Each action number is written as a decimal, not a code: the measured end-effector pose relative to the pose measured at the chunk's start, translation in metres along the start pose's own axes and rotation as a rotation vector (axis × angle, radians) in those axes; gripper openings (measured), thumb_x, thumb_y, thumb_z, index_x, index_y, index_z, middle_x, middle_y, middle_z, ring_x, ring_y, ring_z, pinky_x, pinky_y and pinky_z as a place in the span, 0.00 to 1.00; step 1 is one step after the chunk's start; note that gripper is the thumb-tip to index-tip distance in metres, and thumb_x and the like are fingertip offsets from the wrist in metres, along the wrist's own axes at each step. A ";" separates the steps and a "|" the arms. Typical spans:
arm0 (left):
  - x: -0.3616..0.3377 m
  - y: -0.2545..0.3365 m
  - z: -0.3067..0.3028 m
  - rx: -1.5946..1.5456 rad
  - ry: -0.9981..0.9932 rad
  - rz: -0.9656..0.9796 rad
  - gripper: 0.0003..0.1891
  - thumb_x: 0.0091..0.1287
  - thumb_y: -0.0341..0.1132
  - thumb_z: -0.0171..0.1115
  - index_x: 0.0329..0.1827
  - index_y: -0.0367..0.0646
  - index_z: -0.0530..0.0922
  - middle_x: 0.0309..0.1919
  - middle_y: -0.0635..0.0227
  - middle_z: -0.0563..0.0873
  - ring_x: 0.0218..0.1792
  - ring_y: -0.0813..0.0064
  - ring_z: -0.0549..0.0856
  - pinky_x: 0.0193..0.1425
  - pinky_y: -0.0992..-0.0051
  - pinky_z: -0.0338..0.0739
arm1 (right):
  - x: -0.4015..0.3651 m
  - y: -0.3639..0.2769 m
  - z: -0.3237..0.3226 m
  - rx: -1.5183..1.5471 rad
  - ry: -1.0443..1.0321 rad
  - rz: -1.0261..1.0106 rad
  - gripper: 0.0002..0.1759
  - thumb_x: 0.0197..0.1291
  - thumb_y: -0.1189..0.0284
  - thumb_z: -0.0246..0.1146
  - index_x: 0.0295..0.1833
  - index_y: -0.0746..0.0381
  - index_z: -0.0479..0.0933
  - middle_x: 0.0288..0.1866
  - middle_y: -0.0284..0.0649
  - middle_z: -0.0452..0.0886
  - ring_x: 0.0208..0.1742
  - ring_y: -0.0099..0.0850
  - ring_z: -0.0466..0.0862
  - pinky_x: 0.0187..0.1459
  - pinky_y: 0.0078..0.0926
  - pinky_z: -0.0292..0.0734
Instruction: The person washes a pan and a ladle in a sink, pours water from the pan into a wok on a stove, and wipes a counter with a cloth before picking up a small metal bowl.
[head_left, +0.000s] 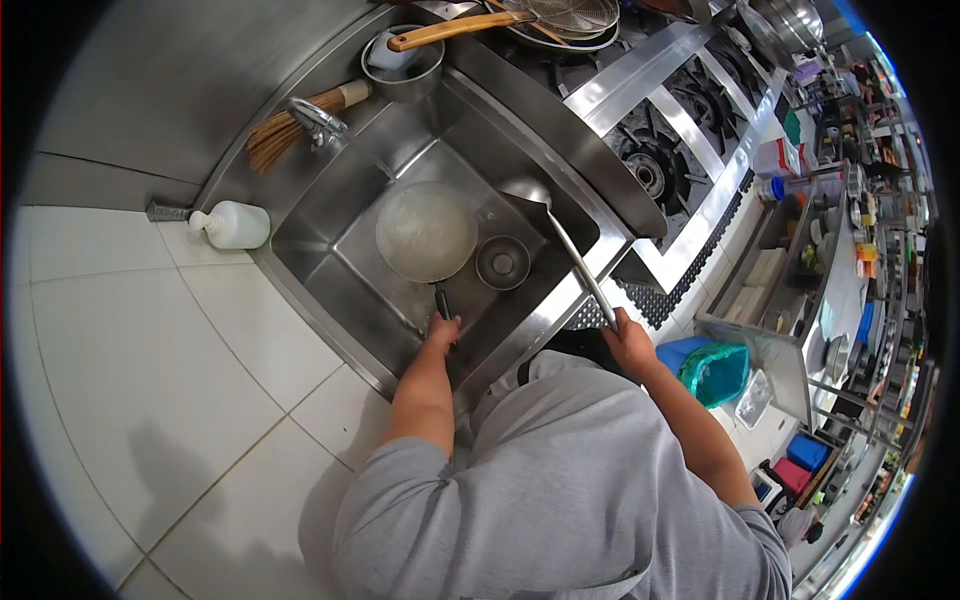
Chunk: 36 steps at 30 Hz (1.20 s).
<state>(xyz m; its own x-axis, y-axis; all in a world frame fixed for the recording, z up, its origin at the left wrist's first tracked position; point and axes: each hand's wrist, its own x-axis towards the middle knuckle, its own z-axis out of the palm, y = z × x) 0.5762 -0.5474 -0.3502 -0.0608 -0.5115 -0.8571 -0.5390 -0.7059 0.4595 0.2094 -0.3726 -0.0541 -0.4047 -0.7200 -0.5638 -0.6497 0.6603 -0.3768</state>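
My left hand [441, 332] is closed round the dark handle of a round pan [427, 232] low inside the steel sink [350, 200]. Cloudy, whitish liquid seems to cover the pan's inside. Over the sink's right edge, my right hand [628, 343] grips the end of a long metal ladle [572, 245]. Its bowl hangs above the sink's right part, hollow side not clearly visible. Beside the pan, a round drain fitting [503, 262] sits in the sink floor. A faucet [318, 122] reaches in from the back left rim.
A bamboo brush [300, 125] and a metal pot [403, 72] stand along the sink's back ledge. At the left corner is a white pump bottle [238, 225]. Stove burners [648, 170] lie right, behind a steel partition [590, 150]. A green-lined bin [716, 375] stands on the floor.
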 end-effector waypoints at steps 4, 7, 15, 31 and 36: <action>0.015 0.014 -0.003 -0.085 -0.031 -0.027 0.18 0.75 0.34 0.69 0.60 0.39 0.70 0.33 0.63 0.81 0.22 0.70 0.79 0.22 0.62 0.75 | 0.000 -0.005 -0.004 0.005 -0.001 0.004 0.18 0.73 0.62 0.65 0.58 0.61 0.71 0.39 0.61 0.87 0.46 0.64 0.87 0.48 0.59 0.80; 0.025 0.022 -0.002 -0.141 -0.064 -0.041 0.17 0.75 0.33 0.69 0.58 0.39 0.70 0.31 0.64 0.80 0.23 0.69 0.79 0.23 0.63 0.76 | 0.002 -0.004 -0.004 0.000 -0.007 0.002 0.18 0.73 0.62 0.65 0.58 0.61 0.71 0.39 0.62 0.87 0.46 0.64 0.87 0.49 0.59 0.80; 0.018 0.035 0.013 -0.151 0.004 -0.010 0.15 0.73 0.32 0.68 0.54 0.35 0.72 0.29 0.62 0.82 0.22 0.69 0.82 0.25 0.63 0.79 | 0.009 -0.006 -0.005 -0.026 0.001 -0.033 0.18 0.73 0.62 0.64 0.58 0.61 0.71 0.39 0.61 0.87 0.46 0.64 0.88 0.49 0.59 0.80; 0.018 0.031 0.002 -0.246 -0.084 -0.083 0.15 0.73 0.23 0.54 0.61 0.37 0.68 0.34 0.66 0.82 0.25 0.73 0.78 0.28 0.65 0.78 | 0.007 -0.018 -0.010 -0.024 -0.025 0.004 0.18 0.73 0.61 0.63 0.58 0.62 0.71 0.39 0.62 0.87 0.47 0.64 0.87 0.50 0.59 0.80; 0.025 0.026 0.006 -0.252 -0.058 -0.091 0.13 0.78 0.37 0.66 0.53 0.45 0.70 0.32 0.67 0.80 0.27 0.68 0.83 0.28 0.61 0.80 | 0.007 -0.019 -0.012 -0.008 -0.036 0.009 0.18 0.73 0.62 0.63 0.57 0.62 0.71 0.39 0.63 0.87 0.47 0.64 0.87 0.50 0.59 0.80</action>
<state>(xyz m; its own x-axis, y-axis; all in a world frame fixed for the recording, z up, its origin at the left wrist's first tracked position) 0.5552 -0.5757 -0.3610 -0.0738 -0.4165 -0.9061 -0.3187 -0.8511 0.4172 0.2114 -0.3929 -0.0421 -0.3873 -0.7053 -0.5937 -0.6513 0.6651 -0.3653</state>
